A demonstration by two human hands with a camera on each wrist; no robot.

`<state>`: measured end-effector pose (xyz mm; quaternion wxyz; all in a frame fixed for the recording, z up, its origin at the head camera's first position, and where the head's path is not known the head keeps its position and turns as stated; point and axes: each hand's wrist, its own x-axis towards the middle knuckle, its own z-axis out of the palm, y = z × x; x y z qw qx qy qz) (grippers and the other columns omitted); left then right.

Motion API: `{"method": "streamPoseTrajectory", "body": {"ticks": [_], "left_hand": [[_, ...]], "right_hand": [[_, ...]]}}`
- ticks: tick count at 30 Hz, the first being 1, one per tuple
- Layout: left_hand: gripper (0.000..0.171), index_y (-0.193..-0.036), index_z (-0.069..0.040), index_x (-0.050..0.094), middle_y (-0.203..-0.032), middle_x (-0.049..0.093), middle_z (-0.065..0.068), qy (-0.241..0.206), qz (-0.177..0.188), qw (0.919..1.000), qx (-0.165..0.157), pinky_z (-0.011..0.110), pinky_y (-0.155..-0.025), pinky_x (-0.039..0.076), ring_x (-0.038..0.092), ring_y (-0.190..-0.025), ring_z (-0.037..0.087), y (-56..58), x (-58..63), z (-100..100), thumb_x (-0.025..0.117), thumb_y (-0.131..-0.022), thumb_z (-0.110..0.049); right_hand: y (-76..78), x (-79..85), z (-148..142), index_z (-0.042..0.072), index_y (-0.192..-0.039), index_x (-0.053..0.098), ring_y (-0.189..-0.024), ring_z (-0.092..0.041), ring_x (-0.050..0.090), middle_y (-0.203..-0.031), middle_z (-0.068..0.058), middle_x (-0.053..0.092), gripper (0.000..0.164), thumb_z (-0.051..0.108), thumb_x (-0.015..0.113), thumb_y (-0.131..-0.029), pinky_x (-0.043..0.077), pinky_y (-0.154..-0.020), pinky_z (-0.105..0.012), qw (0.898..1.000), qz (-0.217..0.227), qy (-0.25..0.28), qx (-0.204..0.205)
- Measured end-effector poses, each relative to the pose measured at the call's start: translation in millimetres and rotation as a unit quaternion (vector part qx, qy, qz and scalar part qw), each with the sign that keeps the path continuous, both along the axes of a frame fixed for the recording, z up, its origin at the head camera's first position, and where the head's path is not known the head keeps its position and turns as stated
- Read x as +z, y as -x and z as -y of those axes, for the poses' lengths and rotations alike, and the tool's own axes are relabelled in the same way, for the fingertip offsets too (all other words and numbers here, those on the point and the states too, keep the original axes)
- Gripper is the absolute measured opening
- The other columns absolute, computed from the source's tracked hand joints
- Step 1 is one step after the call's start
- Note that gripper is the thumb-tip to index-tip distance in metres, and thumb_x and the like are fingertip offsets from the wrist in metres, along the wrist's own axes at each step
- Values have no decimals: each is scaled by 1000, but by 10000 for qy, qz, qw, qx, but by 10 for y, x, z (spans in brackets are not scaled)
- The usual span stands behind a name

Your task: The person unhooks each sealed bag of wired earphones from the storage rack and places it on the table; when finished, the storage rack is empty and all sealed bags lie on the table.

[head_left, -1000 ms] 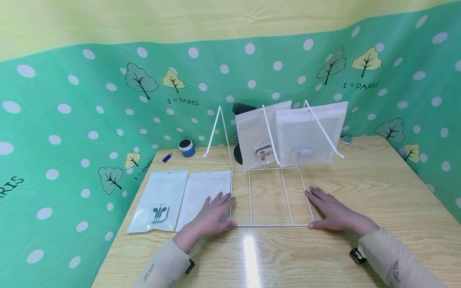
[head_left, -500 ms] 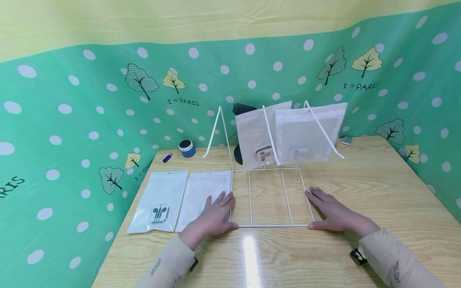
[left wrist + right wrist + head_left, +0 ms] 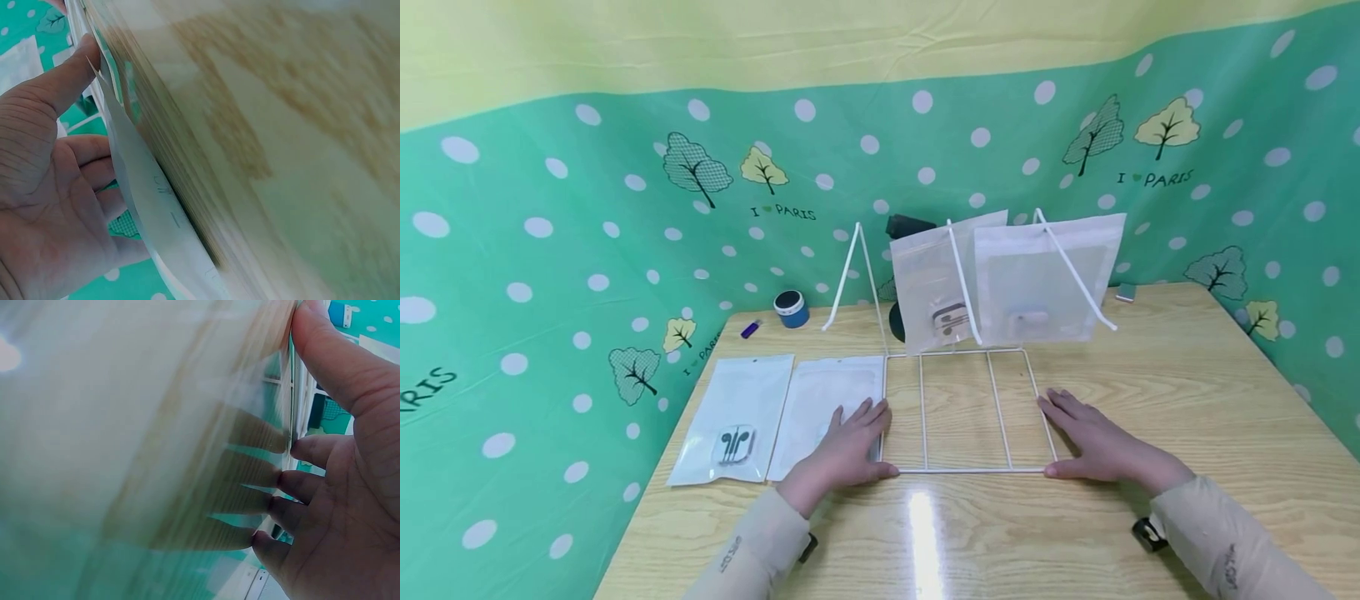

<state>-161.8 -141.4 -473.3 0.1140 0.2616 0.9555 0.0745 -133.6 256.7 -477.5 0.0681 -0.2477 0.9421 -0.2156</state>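
Left hand (image 3: 850, 452) slightly shifted at rack (image 3: 962, 471), palm (image 3: 56, 219) only in left-wrist view

Smooth metal-looking rack (image 3: 970, 471) (glossy wood-grain table (image 3: 1030, 533))

Reads "I PARIS" on the cloth (image 3: 865, 175), in dark capitals with a green heart between. Stands left of centre, under two printed trees (image 3: 763, 165); stands again at upper right, under a second pair of trees (image 3: 1167, 129). Repeats at lower left, smaller and slanting, beside a yellow tree (image 3: 679, 332). Runs off at the left edge, legible only as "ARIS". Shows also on left sleeve (image 3: 752, 542) and right sleeve (image 3: 1210, 533), as small dark lettering turned sideways, too small to read. Appears as faint, illegible strokes on a pale strip (image 3: 150, 212) in the left wrist view.
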Motion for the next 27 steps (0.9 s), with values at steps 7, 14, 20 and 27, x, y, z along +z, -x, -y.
{"method": "streamPoseTrajectory", "body": {"ticks": [7,14,20,27], "left_hand": [[95,-150,-6,37,-159,27,8,2,-25,10000,30,67,-110,14,21,-146,32,-10,7,-8,72,-79,-59],[95,-150,-7,38,-158,28,8,3,-42,10000,48,67,-110,16,22,-146,32,-6,-9,7,73,-78,-58],[95,-151,-8,37,-159,27,7,40,-43,10000,68,66,-110,15,20,-146,30,-9,-18,17,72,-79,-60],[95,-150,-7,37,-158,28,8,-3,-67,10000,-15,67,-109,17,22,-146,31,-11,6,17,72,-79,-59]], "right_hand": [[17,29,-21,-7,-147,32,-137,-55,21,-152,-33,24,102,55,75,-78,24,-105,-67,9997,196,154,-40],[145,161,-126,-10,-146,31,-132,-53,34,-147,-33,35,87,44,68,-89,30,-104,-64,9954,380,690,-537],[273,342,-282,-12,-141,40,-116,-52,52,-136,-34,48,67,34,60,-97,44,-92,-62,9906,117,857,-1061],[449,510,-445,-11,-141,39,-111,-51,56,-131,-35,51,65,37,56,-99,49,-85,-60,9673,-92,1450,-2080]]}}
